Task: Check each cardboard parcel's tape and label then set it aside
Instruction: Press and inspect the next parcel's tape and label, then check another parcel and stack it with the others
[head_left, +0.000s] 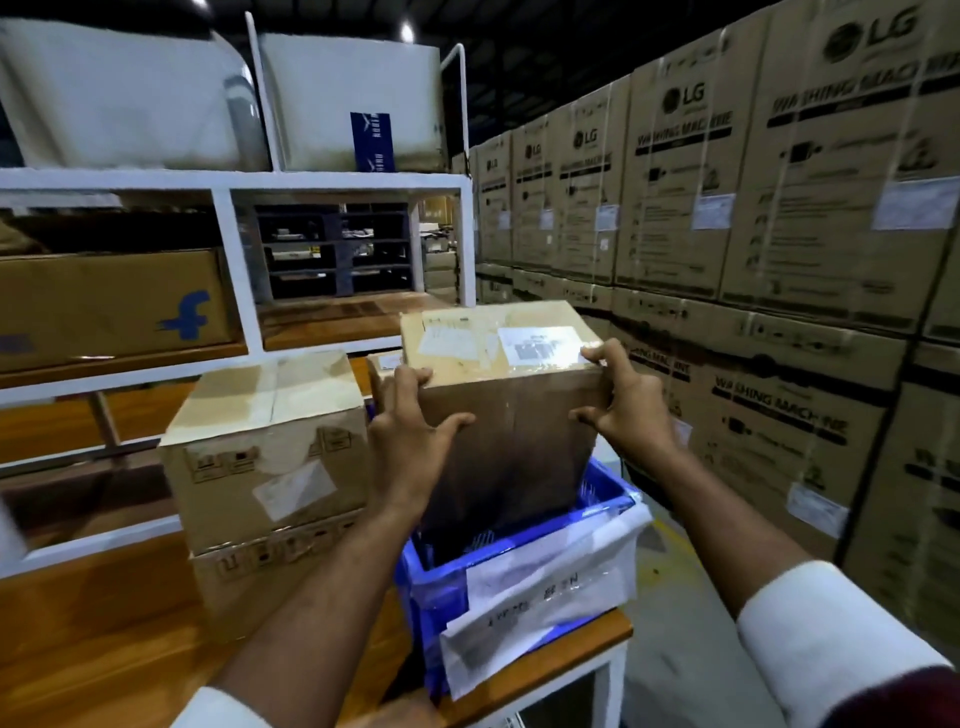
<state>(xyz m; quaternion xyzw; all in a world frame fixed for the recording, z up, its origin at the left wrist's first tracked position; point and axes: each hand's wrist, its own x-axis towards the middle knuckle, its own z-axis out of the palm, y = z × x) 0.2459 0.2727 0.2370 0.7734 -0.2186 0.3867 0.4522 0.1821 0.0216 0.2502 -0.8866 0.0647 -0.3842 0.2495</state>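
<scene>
Stacked washing-machine cartons (810, 171) wall the right side. Two checked-looking cardboard boxes (270, 457) sit stacked to the left on the wooden table (104, 649), probably the set-aside spot. Blue crate (519, 566), near right, holds my cardboard parcel (509, 415) by its lower end. My left hand (410, 431) and right hand (623, 410), fingers curled, clamp its upper corners, tilting the top label (537, 345) toward me for reading.

both arms stretched forward, left hand (410, 441) and right hand (626, 410) gripping, fingers spread
</scene>
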